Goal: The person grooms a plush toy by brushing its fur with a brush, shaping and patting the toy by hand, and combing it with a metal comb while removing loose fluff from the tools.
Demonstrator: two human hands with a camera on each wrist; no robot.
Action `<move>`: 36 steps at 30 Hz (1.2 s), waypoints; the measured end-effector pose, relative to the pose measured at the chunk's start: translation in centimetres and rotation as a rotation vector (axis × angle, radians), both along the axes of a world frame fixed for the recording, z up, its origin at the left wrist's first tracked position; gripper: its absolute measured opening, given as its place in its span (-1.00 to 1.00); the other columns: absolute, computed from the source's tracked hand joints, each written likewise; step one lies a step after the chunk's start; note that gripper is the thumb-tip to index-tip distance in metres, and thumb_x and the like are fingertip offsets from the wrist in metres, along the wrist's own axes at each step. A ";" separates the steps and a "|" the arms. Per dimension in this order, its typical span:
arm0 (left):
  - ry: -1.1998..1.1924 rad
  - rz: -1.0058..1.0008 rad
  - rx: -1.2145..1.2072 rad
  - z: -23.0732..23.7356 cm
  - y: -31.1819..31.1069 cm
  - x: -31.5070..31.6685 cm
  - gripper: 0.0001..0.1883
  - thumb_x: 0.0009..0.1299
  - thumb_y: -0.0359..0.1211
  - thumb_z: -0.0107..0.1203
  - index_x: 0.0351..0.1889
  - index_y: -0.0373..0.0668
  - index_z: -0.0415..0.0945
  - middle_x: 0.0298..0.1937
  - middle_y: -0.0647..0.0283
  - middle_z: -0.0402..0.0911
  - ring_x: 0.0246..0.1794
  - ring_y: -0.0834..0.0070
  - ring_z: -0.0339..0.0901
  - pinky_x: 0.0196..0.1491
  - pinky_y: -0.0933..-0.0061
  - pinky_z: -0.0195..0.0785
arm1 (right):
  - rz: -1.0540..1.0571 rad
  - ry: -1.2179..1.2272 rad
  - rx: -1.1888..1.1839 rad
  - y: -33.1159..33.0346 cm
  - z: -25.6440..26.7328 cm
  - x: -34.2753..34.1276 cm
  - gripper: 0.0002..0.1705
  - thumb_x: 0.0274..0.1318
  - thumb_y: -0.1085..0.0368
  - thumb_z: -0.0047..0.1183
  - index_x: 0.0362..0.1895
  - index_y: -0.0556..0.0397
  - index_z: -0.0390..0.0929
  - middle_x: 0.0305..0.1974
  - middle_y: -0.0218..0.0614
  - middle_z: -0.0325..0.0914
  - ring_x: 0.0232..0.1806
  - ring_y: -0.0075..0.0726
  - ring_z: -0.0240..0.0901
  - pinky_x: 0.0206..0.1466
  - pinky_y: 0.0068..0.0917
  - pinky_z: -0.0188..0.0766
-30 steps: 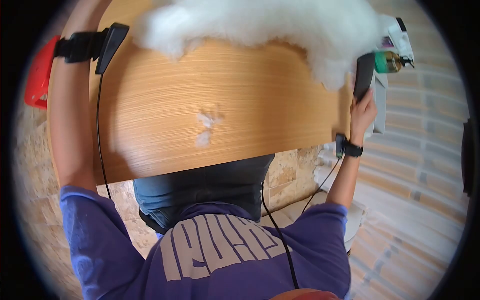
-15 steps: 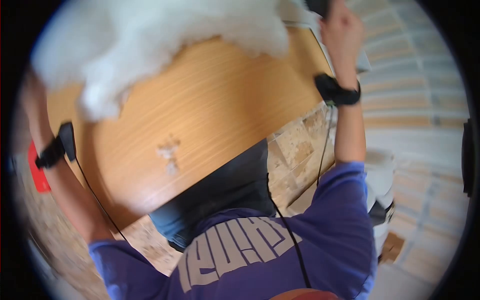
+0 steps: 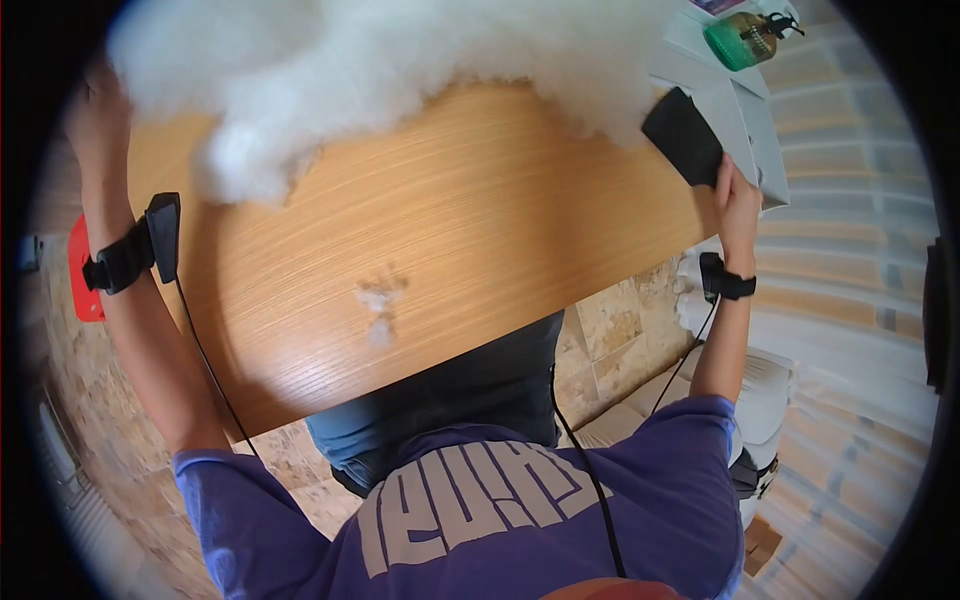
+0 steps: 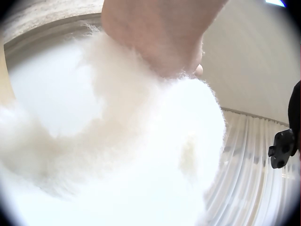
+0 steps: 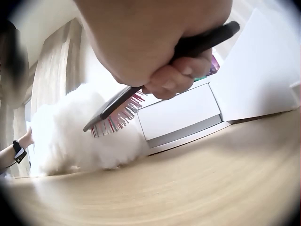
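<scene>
A large white fluffy mass of fur (image 3: 400, 60) covers the far side of the wooden table (image 3: 480, 200). At its left edge the left hand (image 3: 98, 120) rests against it; in the left wrist view that hand (image 4: 160, 35) touches the fur (image 4: 188, 141), which hides most of its fingers. The right hand (image 3: 738, 200) grips the handle of a black paddle brush (image 3: 685, 137) over the table's right end. Seen from the right wrist, the fingers curl round the handle, and the pink and white bristles (image 5: 117, 117) face down, beside the fur (image 5: 80, 127).
Small white tufts (image 3: 378, 305) lie near the table's front edge. Beyond the right end is a white unit (image 3: 750, 130) with a green and amber pump bottle (image 3: 742, 40) on it. A red object (image 3: 84, 270) stands left of the table. Cables hang from both wrists.
The head view has swung, shifting table and fur within it. The right hand, near the top edge half a second ago, now appears lower, still gripping the brush. The left hand has come into clearer view.
</scene>
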State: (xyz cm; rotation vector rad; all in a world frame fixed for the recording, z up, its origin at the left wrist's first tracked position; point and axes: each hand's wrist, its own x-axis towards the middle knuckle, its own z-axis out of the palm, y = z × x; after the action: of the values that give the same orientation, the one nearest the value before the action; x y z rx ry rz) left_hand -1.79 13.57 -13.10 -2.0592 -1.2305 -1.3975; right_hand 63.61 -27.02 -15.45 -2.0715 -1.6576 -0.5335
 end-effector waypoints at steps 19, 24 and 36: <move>-0.250 -0.242 0.038 4.3 -6.6 6.8 -0.52 0.70 -0.08 -0.12 0.11 -0.35 0.58 -0.02 0.06 0.68 -0.10 0.30 0.59 0.04 0.34 0.43 | 0.406 -0.189 0.140 6.9 1.0 -5.0 -0.91 0.36 0.33 0.15 -0.26 -0.01 0.67 -0.56 -0.11 0.53 -0.56 0.05 0.52 -0.51 -0.18 0.37; -0.088 -0.171 0.051 1.9 -2.2 2.4 -0.55 0.69 -0.15 -0.15 0.17 -0.35 0.58 0.08 0.00 0.70 0.01 0.25 0.62 0.10 0.34 0.41 | 0.208 -0.213 0.006 1.6 -0.2 0.1 -0.82 0.41 0.30 0.09 -0.24 0.11 0.66 -0.54 0.01 0.52 -0.54 0.15 0.53 -0.47 -0.11 0.39; 0.336 0.079 0.080 -0.6 3.8 -3.9 -0.58 0.66 -0.19 -0.12 0.18 -0.34 0.57 -0.01 -0.02 0.72 -0.08 0.28 0.64 0.04 0.35 0.42 | 0.068 -0.030 0.382 0.6 5.7 -3.2 -0.69 0.43 0.28 0.11 -0.40 0.18 0.66 -0.70 -0.13 0.32 -0.70 -0.33 0.13 -0.58 -0.37 0.20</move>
State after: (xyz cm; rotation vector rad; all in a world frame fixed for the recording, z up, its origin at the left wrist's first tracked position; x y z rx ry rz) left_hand -5.67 17.41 -13.71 -2.0605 -1.0824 -0.9962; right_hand 60.39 -26.37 -9.77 -1.7323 -1.4987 -0.7922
